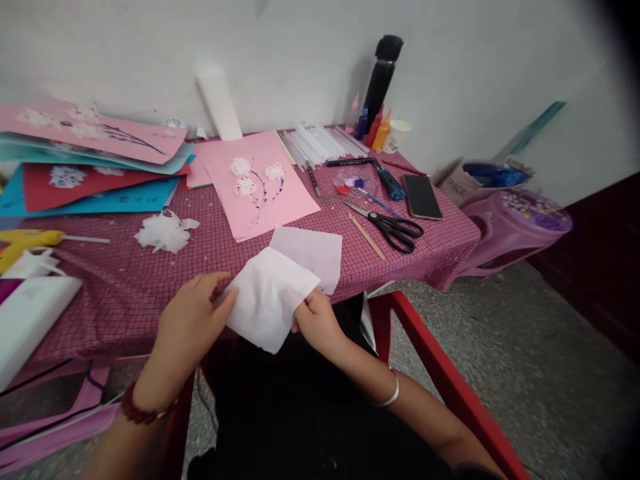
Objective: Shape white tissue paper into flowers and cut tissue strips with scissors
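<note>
A thin white square of tissue paper (pixel 270 290), slightly creased and tilted, is held above the table's front edge and my lap. My right hand (pixel 319 321) pinches its right corner between thumb and bent fingers. At the left corner, the thumb and fingers of my left hand (pixel 197 310) close on the edge; part of that grip is hidden. Under and behind it, a second tissue sheet (pixel 315 253) lies flat on the tablecloth. A crumpled white tissue flower (pixel 166 231) rests to the left.
Pink sheets with blossoms (pixel 265 193) lie behind. Black scissors (pixel 395 225), a wooden stick (pixel 367 237) and a phone (pixel 423 197) are on the right. A yellow glue gun (pixel 30 241) and white box (pixel 37 320) stand left. A red chair armrest (pixel 440 367) flanks my right arm.
</note>
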The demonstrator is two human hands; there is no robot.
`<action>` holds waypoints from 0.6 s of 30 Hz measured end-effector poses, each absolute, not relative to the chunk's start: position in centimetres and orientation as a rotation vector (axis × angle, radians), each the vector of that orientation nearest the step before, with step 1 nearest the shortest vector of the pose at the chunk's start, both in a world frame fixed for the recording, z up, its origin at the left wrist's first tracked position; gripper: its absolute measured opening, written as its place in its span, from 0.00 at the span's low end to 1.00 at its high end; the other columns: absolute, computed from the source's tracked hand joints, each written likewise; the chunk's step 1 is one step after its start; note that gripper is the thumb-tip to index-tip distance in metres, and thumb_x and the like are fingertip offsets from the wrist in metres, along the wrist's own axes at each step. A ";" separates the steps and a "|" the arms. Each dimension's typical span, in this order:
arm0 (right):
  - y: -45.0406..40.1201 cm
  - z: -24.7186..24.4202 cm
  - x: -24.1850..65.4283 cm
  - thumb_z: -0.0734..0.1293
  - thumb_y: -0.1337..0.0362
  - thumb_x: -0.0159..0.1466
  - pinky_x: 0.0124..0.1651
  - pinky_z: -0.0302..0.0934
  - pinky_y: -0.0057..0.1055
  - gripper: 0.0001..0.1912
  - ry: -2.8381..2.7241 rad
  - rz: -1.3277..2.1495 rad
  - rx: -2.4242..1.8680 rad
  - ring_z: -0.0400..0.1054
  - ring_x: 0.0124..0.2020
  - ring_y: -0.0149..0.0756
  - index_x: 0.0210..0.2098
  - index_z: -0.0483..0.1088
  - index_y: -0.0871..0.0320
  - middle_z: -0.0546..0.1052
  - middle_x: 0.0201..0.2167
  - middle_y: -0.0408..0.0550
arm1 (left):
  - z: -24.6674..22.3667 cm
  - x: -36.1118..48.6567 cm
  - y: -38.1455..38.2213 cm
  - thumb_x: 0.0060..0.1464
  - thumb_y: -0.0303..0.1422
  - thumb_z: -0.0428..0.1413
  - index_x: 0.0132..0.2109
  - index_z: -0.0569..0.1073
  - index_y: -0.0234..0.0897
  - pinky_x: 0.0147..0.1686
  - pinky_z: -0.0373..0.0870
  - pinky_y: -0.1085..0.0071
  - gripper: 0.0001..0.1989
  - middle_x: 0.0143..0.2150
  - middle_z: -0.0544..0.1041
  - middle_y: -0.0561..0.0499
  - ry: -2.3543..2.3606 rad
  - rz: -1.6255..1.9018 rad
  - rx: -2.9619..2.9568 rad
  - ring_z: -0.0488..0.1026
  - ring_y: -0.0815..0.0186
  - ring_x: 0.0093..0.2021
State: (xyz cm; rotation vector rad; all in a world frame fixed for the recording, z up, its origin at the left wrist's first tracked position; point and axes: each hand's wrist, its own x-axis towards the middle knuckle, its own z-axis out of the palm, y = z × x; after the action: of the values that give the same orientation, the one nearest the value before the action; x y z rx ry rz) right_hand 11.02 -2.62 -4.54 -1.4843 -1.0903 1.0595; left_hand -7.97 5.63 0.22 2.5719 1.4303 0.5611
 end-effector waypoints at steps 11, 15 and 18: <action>-3.3 -2.5 12.2 0.60 0.70 0.61 0.29 0.58 0.27 0.11 -1.793 0.556 -1.701 0.70 0.27 0.36 0.29 0.73 0.62 0.77 0.25 0.51 | 3.5 -1.3 0.9 0.57 0.30 0.55 0.45 0.70 0.36 0.43 0.68 0.63 0.08 0.42 0.74 0.46 0.887 0.686 2.688 0.70 0.59 0.43; -3.7 -2.8 12.4 0.60 0.68 0.62 0.27 0.56 0.28 0.11 -1.883 0.481 -1.739 0.69 0.25 0.36 0.31 0.74 0.63 0.77 0.25 0.53 | 4.1 0.1 1.3 0.58 0.30 0.53 0.40 0.71 0.36 0.40 0.68 0.62 0.04 0.38 0.73 0.47 0.911 0.534 2.706 0.71 0.59 0.40; -3.9 -2.7 12.6 0.59 0.67 0.64 0.31 0.59 0.29 0.12 -1.844 0.465 -1.721 0.70 0.30 0.38 0.38 0.73 0.63 0.77 0.32 0.55 | 3.8 0.4 1.6 0.57 0.28 0.51 0.34 0.69 0.37 0.35 0.67 0.66 0.04 0.33 0.71 0.50 0.932 0.466 2.628 0.70 0.63 0.34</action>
State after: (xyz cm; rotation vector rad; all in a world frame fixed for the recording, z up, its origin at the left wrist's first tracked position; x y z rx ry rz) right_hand 12.57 -3.90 -2.73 -1.7207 -1.8442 0.4651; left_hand 0.36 1.58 3.77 2.6285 0.9325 0.4656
